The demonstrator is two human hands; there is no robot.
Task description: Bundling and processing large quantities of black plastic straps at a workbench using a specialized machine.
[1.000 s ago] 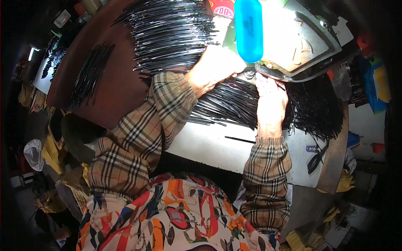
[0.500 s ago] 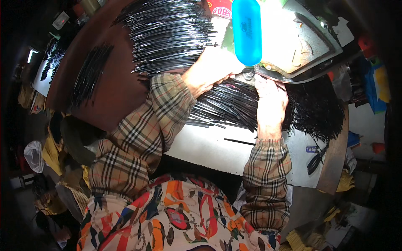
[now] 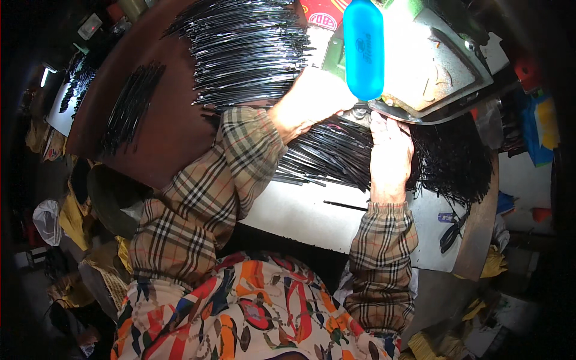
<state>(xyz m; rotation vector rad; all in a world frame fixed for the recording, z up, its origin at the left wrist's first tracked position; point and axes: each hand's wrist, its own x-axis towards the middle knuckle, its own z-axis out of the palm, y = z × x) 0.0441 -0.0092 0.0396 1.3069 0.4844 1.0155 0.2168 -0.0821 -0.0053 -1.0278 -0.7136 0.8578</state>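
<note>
At a small metal machine (image 3: 362, 111), below its rounded blue part (image 3: 364, 54), both my hands work close together. My left hand (image 3: 315, 103) comes in from the left with fingers closed by the machine's metal tip; whatever they pinch is hidden and washed out by glare. Just right of the tip, my right hand (image 3: 391, 159) points away from me, fingers bent and pressed together under the machine's dark curved edge. What it holds cannot be made out. Beneath and between the hands lies a pile of thin black strips (image 3: 330, 150).
A wide row of black strips (image 3: 246, 51) covers the far left of the brown surface (image 3: 165, 141), with a smaller bunch (image 3: 132, 108) beside it. More black pieces (image 3: 453, 159) heap up on the right. Black-handled scissors (image 3: 453, 234) lie at the white tabletop's (image 3: 300, 210) right.
The whole view has shifted slightly, so the scene sits a little further right. My left hand has moved closer to the machine's tip. My right hand stays by the curved edge.
</note>
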